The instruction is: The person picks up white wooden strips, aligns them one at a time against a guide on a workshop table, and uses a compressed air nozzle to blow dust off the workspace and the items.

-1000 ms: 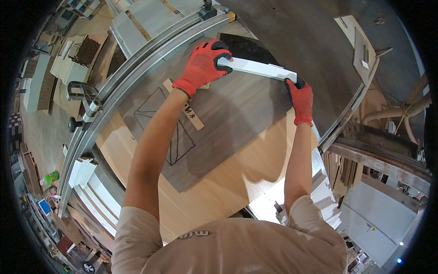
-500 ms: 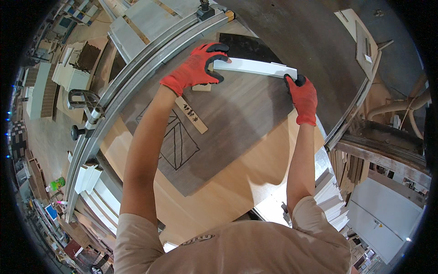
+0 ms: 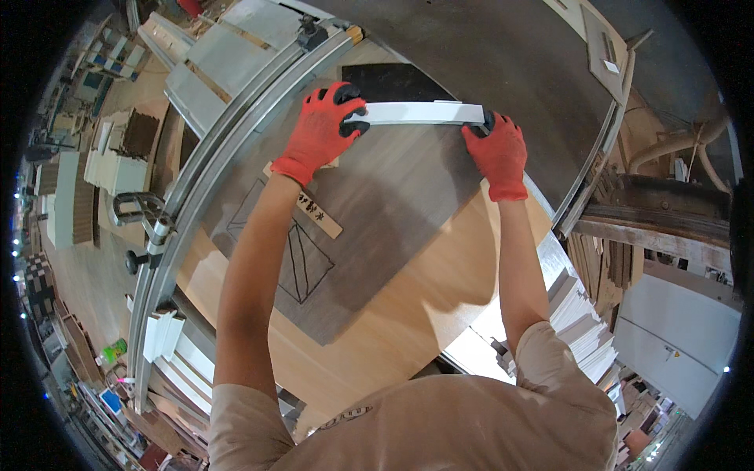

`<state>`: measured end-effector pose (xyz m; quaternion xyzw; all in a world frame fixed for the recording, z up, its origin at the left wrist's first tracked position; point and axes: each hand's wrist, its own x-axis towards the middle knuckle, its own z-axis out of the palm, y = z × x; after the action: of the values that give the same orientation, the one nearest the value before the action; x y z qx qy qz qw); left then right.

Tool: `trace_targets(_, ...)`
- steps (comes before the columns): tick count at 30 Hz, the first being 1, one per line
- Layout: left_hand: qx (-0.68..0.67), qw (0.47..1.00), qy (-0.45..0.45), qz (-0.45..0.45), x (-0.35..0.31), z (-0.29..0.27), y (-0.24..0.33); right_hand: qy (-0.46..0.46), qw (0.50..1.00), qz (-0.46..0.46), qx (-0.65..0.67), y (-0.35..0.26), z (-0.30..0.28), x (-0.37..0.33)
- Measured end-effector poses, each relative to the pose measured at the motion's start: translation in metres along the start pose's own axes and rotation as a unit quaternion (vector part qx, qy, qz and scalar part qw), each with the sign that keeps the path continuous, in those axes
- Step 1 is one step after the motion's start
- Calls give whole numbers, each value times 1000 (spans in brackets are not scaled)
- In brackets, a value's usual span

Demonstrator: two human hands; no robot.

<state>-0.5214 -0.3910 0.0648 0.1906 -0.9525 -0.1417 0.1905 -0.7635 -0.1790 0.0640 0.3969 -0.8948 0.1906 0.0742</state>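
Your hands hold the two ends of a white strip (image 3: 420, 114): the thumb and fingers of your left hand (image 3: 322, 129) bend around its left end, and your right hand (image 3: 499, 153) grips its right end, thumb at the near side. The strip stretches between them over the far part of the grey wood-grain board (image 3: 393, 196), just on the near side of a black panel (image 3: 400, 82); you cannot tell from here whether it rests on the surface or hangs slightly above it.

To do this well, keep both ends at one height and let your hands move as a pair, so the strip stays straight and does not twist. Grip firmly but lightly; too hard a pinch could mark the white face. Keep your left forearm clear of the small wooden block (image 3: 318, 216), which lies near it on the board and could get knocked.

Compared with half a second ago, the whole view is shifted leftward and slightly turned, so part of the change is your head. The strip looks nearly level now, where it dipped toward your right hand, and its left end sits deeper between your left fingers and thumb. Both hands remain at opposite ends.
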Motion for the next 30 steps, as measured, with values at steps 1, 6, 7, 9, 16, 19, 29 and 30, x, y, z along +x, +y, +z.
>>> trace_targets(1, 8, 1000, -12, -6, 1, -3, 3, 43, 999, -22, -3, -5, -3, -2)
trace_targets(6, 9, 1000, -9, 3, 1, -4, 5, 31, 982, -183, 23, -48, 1, -19)
trace_targets(7, 8, 1000, -8, 4, 0, -4, 5, 8, 978, -207, 10, -50, 5, -17)
trace_targets(9, 5, 1000, -11, 8, 1, -5, 5, -12, 982, -187, 29, -46, 8, -7)
trace_targets(16, 10, 1000, -3, 10, 3, -8, 11, 75, 965, -247, -37, -49, 28, -16)
trace_targets(19, 11, 1000, -6, 13, 2, -5, 6, 6, 971, -237, 12, -77, 12, -19)
trace_targets(29, -28, 996, 76, 33, 2, 0, 5, 32, 970, -240, 16, -96, 41, -25)
trace_targets(30, -11, 996, 77, 31, 4, -4, 8, 24, 970, -241, 8, -97, 38, -23)
